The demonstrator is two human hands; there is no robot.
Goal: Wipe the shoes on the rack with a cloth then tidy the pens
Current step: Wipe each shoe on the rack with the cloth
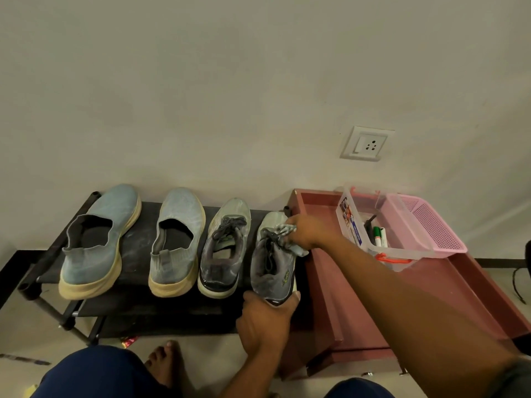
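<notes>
The rightmost grey sneaker sits at the shoe rack's right end, heel gripped by the left hand; the right hand clutches the cloth against its laces. Hard rubbing could snag laces or tip it off.

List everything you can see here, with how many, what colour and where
slip-on shoes: 2, light blue, cream soles, left on rack
lace-up shoes: 2, grey, right on rack
shoe rack: 1, black, against wall
cloth: 1, pale, on rightmost shoe
cabinet: 1, reddish brown, right of rack
clear box: 1, on cabinet
pens: several, green and white, in box
basket: 1, pink, beside box
wall socket: 1, white
left hand: grips rightmost shoe's heel
right hand: holds cloth
</notes>
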